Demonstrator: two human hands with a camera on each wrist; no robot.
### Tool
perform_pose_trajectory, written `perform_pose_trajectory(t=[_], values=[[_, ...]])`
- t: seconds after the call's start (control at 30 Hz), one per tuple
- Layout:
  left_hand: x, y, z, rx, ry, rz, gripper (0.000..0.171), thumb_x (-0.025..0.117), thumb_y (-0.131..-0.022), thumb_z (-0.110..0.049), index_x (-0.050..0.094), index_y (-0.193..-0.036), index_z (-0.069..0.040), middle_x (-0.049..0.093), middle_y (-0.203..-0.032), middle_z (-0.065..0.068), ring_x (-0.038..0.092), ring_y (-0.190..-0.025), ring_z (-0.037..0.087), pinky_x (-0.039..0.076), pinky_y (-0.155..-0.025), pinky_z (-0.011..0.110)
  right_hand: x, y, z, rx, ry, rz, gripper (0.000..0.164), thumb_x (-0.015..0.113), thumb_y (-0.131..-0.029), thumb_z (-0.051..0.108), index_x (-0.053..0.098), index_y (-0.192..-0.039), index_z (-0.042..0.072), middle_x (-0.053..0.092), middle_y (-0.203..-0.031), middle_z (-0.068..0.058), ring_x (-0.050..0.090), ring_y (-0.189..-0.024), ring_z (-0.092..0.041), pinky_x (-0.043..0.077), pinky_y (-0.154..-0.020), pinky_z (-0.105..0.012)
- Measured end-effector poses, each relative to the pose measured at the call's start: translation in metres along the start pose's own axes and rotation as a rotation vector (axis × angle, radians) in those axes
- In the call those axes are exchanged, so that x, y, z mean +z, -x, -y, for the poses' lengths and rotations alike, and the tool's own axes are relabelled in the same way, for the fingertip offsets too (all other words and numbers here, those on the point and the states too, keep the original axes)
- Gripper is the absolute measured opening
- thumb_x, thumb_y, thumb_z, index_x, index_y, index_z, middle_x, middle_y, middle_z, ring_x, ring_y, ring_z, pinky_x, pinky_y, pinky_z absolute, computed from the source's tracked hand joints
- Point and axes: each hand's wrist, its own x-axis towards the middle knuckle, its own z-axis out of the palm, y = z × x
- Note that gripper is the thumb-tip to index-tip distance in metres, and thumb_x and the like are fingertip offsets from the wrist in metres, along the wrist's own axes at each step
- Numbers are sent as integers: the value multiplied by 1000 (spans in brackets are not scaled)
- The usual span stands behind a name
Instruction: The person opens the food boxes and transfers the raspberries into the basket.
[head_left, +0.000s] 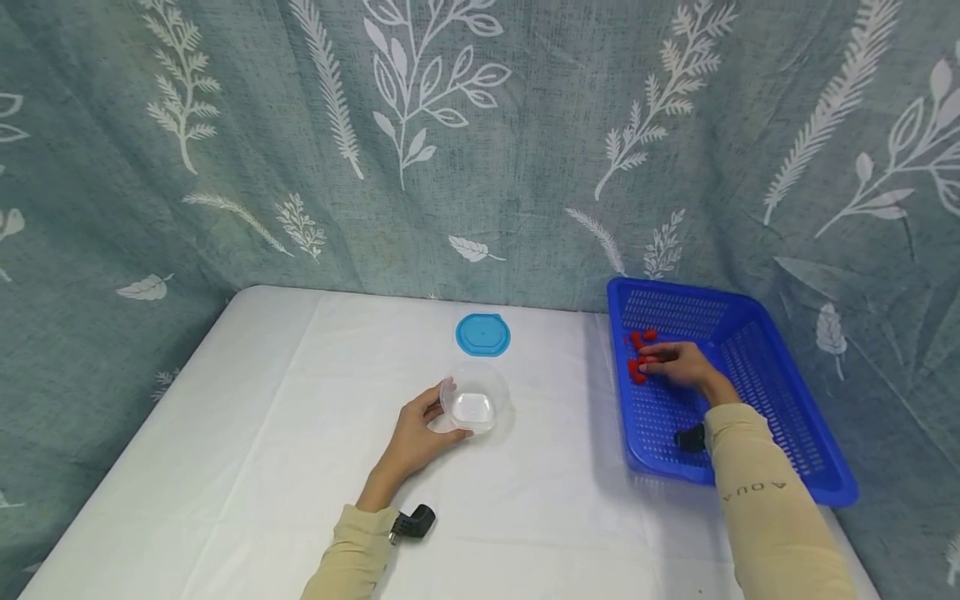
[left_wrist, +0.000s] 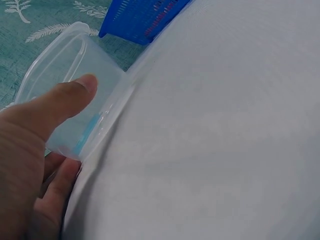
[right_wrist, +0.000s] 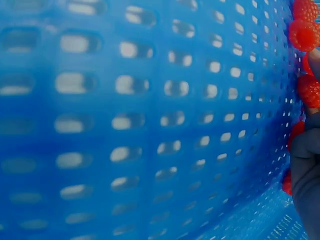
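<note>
My left hand [head_left: 420, 429] grips a clear plastic container [head_left: 474, 400] by its side at the middle of the table. The left wrist view shows the thumb [left_wrist: 75, 97] against the wall of the container and the other fingers beneath its far edge. Inside the blue basket [head_left: 757, 333] on the right, my right hand [head_left: 686, 367] reaches among several red raspberries [head_left: 637, 372] near the left wall. Its fingers pinch a raspberry [right_wrist: 310, 91], partly cut off at the edge of the right wrist view.
A round blue lid [head_left: 483, 335] lies flat behind the container. White cloth [head_left: 247, 467] covers the table, and a green leaf-patterned curtain [head_left: 525, 150] hangs behind it. The basket's perforated walls rise around my right hand.
</note>
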Motion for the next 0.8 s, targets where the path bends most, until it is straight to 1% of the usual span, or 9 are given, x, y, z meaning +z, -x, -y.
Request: perform_pose_trajectory(t=[0.17, 0.3, 0.4, 0.43, 0.5, 0.53, 0.6, 0.67, 0.8], values=[[2, -1, 0, -2, -15, 10, 91, 91, -73, -6, 45, -150, 2, 48, -153, 19, 49, -140, 32, 46, -111, 28, -3, 2, 3, 48, 39, 25, 57, 77, -91, 22, 59, -134, -10, 71, -120, -19, 57, -90, -2, 48, -77, -18], [0, -1, 0, 16, -41, 25, 93, 92, -72, -8, 43, -151, 3, 47, -154, 20, 44, -144, 33, 43, -115, 33, -7, 6, 12, 76, 31, 80, 60, 74, -93, 21, 53, -137, -13, 67, -125, -22, 60, -89, -5, 54, -76, -22], [-6, 1, -1, 10, -134, 56, 101, 93, -72, -16, 38, -155, 1, 42, -157, 18, 40, -147, 31, 40, -118, 36, -13, 9, 22, 90, 47, 151, 63, 69, -97, 21, 45, -141, -16, 67, -120, -23, 64, -89, -12, 59, -77, -29], [-10, 1, -3, 4, -178, 70, 104, 94, -72, -19, 35, -156, -1, 40, -159, 17, 38, -148, 31, 37, -120, 38, -16, 11, 27, 86, 61, 171, 64, 66, -98, 22, 42, -142, -18, 65, -122, -26, 67, -91, -18, 60, -79, -33], [-24, 3, -7, -4, -292, 89, 108, 93, -73, -27, 31, -159, -5, 36, -162, 15, 34, -150, 32, 32, -123, 43, -21, 15, 37, 62, 128, 183, 69, 61, -102, 27, 35, -146, -19, 59, -129, -33, 67, -102, -35, 59, -88, -44], [-33, 3, -10, 4, -353, 95, 109, 92, -75, -30, 29, -160, -6, 34, -163, 15, 32, -151, 33, 30, -124, 46, -23, 17, 42, 45, 165, 172, 71, 58, -103, 30, 32, -148, -19, 55, -134, -37, 64, -110, -43, 57, -94, -50], [-55, 3, -17, 40, -483, 92, 106, 89, -78, -35, 28, -161, -7, 32, -164, 17, 27, -152, 37, 25, -125, 52, -28, 23, 52, 3, 234, 126, 76, 53, -105, 36, 24, -151, -19, 39, -146, -43, 47, -130, -55, 46, -107, -61], [-77, 0, -23, 93, -629, 62, 98, 83, -85, -37, 28, -160, -7, 31, -164, 19, 23, -153, 40, 22, -126, 55, -32, 27, 60, -34, 313, 58, 81, 48, -106, 41, 18, -153, -17, 25, -153, -45, 28, -140, -60, 31, -114, -68], [-119, -14, -34, 169, -899, -16, 81, 67, -97, -39, 29, -160, -5, 27, -164, 23, 17, -154, 43, 20, -125, 59, -35, 32, 69, -112, 444, -59, 83, 42, -107, 46, 14, -155, -16, 17, -155, -46, 15, -143, -64, 17, -117, -73]])
